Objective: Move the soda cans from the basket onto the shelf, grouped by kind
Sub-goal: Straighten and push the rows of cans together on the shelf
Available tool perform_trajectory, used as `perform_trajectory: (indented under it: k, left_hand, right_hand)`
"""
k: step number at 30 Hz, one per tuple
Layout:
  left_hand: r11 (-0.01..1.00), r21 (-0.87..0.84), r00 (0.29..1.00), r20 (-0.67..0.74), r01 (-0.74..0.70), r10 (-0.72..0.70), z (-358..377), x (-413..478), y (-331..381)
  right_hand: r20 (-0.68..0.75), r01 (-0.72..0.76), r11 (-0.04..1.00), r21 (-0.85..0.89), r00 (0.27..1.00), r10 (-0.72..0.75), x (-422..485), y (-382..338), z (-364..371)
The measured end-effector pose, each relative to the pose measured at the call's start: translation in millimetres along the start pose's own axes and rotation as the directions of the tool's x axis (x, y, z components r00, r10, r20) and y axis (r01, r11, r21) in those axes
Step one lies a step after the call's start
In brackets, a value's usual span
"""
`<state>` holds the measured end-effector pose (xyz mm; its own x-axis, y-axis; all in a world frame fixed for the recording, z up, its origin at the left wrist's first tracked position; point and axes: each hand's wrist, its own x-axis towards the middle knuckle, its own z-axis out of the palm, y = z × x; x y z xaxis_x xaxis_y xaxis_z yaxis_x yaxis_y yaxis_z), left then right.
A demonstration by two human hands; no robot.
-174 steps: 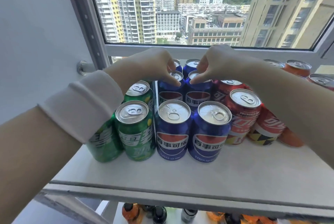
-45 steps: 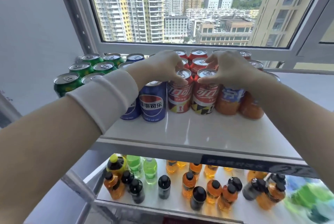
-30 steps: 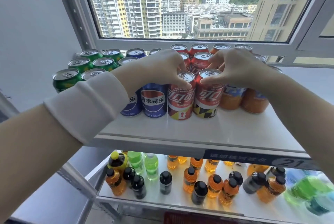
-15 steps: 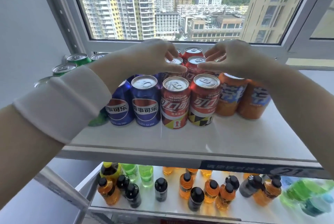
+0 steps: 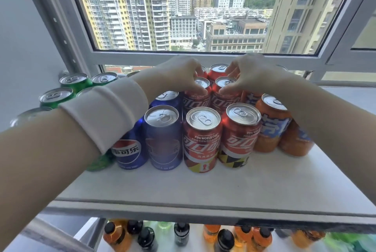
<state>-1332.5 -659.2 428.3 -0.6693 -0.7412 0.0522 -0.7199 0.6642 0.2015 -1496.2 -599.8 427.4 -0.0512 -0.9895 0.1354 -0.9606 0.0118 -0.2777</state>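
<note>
A wide window [image 5: 183, 13] fills the top of the view and looks out on tall city blocks. Below it a white shelf [image 5: 234, 186] runs from side to side, its near half bare.

Two bare arms reach forward over the shelf. The left wrist wears a white band [image 5: 107, 109].

Soda cans stand upright in rows at the back half of the shelf, sorted by colour. From left to right they are green cans [image 5: 56, 97], blue cans [image 5: 162, 135], red cans [image 5: 201, 139] and orange cans [image 5: 272, 125]. The groups stand close beside one another.

Both hands sit over the second row of the red group, close together. The left hand [image 5: 177, 76] has its fingers curled over the top of the left can [image 5: 196, 102], with the thumb on the near rim, pinching it. The right hand [image 5: 252, 74] pinches the top of the right can [image 5: 223, 102] the same way. Both of these cans stand on the shelf, touching each other, just behind the two front red cans.

Under the shelf, small bottles [image 5: 183, 233] with dark caps stand on a lower level.
</note>
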Motion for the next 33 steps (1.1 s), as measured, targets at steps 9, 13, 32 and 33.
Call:
perform_trajectory:
  k: [9,13,32,33]
  left_hand:
    - [0.998,-0.037,0.998,-0.009,-0.059,0.059,-8.0,-8.1,0.6]
    - [0.998,-0.013,0.998,0.001,-0.067,0.067,-7.3,-13.6,5.2]
    - [0.998,-0.055,0.998,-0.062,-0.033,0.030,-24.0,10.2,-13.1]
    - [1.000,-0.019,0.999,-0.042,-0.014,0.013,-22.0,17.7,-15.6]
  right_hand:
    - [-0.038,-0.001,0.999,0.053,0.999,0.003,-9.9,3.0,-4.5]
    - [-0.011,-0.016,0.997,0.071,1.000,0.016,-18.1,0.4,-6.2]
    - [-0.004,-0.056,0.995,0.087,0.998,0.057,6.2,-5.2,-17.9]
    - [-0.006,-0.055,0.996,0.066,0.998,0.056,13.2,-5.7,-15.9]
